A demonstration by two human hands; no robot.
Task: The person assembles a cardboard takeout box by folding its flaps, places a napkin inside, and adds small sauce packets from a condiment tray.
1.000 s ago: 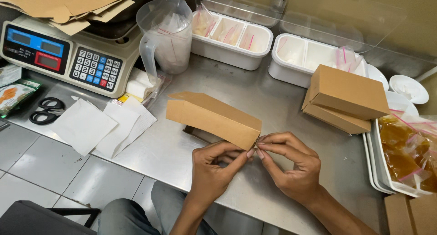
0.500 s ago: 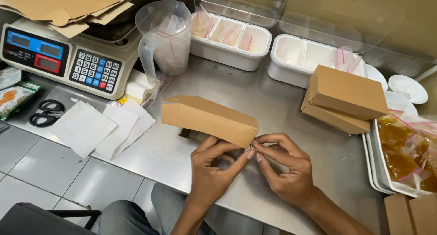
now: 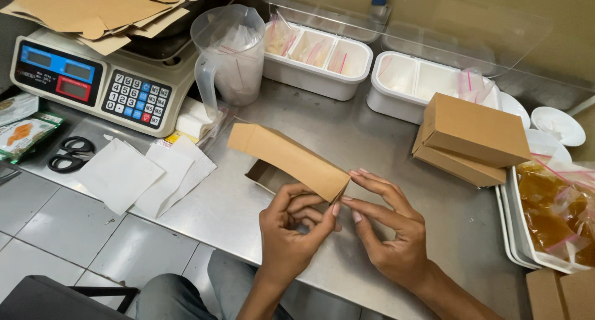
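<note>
— Holding what, and where?
— Pinching near corner of brown cardboard box (image 3: 286, 159) with left hand (image 3: 291, 233), right hand (image 3: 387, 230) fingers closing on same corner; hovering above steel table (image 3: 347, 134), near stacked boxes (image 3: 468, 140).

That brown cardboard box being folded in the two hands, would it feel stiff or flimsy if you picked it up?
Probably light and a bit flimsy: the cardboard box is thin brown card, still open underneath, held at one corner by the left hand and right hand. It likely flexes if squeezed. The closed boxes stacked nearby look firmer.
</note>
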